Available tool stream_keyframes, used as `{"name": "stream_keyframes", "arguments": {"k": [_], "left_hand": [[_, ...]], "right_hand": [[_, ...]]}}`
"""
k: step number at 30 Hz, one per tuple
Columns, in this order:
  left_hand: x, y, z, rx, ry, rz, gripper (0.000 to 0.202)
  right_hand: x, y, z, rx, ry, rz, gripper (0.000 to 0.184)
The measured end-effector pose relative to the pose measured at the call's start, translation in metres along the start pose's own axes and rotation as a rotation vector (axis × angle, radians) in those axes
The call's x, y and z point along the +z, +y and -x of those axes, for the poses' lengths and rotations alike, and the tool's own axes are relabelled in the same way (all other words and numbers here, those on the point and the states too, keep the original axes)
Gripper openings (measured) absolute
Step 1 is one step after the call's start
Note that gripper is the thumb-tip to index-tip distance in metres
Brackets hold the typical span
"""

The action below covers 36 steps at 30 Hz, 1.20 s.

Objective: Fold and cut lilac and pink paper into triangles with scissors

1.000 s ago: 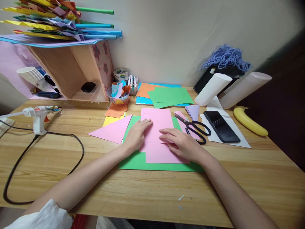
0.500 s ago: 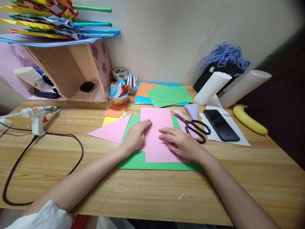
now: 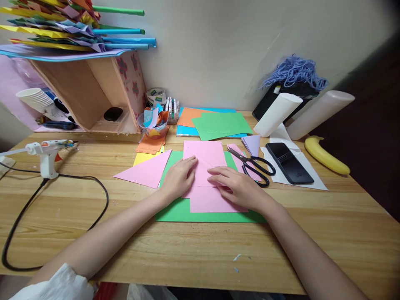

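Note:
Both my hands lie flat on a pink paper sheet (image 3: 206,160) that rests on a green sheet (image 3: 175,210) in the middle of the wooden table (image 3: 187,258). My left hand (image 3: 179,177) presses the pink paper's left edge, fingers stretched out. My right hand (image 3: 239,187) lies palm down on the paper's right side, fingertips pointing left along a crease. Another pink piece (image 3: 212,202) lies just below my hands. A pink triangle (image 3: 146,171) lies to the left.
Black scissors (image 3: 254,166) lie right of the paper, beside a phone (image 3: 289,162), a banana (image 3: 326,155) and two white rolls (image 3: 276,114). Coloured sheets (image 3: 218,123) lie behind. A glue gun (image 3: 46,152) with its black cord (image 3: 100,204) is at left, by a wooden box (image 3: 90,93).

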<state>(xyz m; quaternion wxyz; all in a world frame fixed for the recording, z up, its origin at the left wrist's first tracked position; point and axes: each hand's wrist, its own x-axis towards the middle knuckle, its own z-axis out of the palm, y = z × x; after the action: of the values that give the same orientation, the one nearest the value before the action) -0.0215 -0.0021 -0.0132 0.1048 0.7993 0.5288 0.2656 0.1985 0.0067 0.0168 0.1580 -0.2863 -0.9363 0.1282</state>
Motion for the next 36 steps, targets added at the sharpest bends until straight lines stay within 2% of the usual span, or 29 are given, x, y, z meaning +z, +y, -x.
{"name": "stream_keyframes", "arguments": {"k": [6, 14, 27, 32, 36], "left_hand": [[-0.003, 0.005, -0.001, 0.028, -0.051, -0.117, 0.042], [-0.003, 0.005, -0.004, 0.067, -0.134, -0.206, 0.043], [-0.003, 0.004, -0.005, 0.071, -0.136, -0.228, 0.043], [-0.004, 0.005, -0.004, 0.078, -0.125, -0.230, 0.042], [-0.003, 0.005, -0.003, 0.076, -0.109, -0.224, 0.042]], "right_hand": [[-0.003, -0.001, 0.000, 0.008, -0.013, -0.009, 0.030], [-0.011, 0.000, 0.006, 0.112, -0.030, -0.024, 0.032], [-0.035, 0.015, 0.020, 0.271, -0.140, -0.046, 0.017], [-0.044, 0.021, 0.025, 0.303, -0.136, -0.081, 0.010], [-0.036, 0.020, 0.018, 0.364, -0.076, -0.090, 0.018]]}}
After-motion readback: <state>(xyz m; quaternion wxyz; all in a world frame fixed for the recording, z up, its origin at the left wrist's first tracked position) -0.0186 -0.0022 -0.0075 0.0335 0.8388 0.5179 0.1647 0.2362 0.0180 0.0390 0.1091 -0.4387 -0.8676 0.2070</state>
